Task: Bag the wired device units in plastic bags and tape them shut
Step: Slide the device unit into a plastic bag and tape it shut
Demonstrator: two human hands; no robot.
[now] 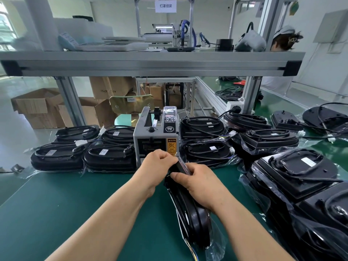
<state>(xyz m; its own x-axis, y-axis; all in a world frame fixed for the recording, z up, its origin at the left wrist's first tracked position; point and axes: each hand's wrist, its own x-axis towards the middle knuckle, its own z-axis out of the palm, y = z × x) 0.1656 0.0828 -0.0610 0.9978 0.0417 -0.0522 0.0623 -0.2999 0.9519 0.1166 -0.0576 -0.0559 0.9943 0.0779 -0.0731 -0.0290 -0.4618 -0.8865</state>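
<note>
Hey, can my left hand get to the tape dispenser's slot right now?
Probably yes: the left hand is right in front of the slot of the tape dispenser, nothing between them, though its fingers are curled on the bagged unit.

tape dispenser [156, 136] on table [75, 204] | bagged units [111, 159] flanking it | one unit [195, 217] before it

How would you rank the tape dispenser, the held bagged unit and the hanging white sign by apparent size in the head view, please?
1-2. bagged unit and tape dispenser: look alike; the unit is nearest, so unranked.
3. white sign: clearly smallest, though farthest away.
</note>
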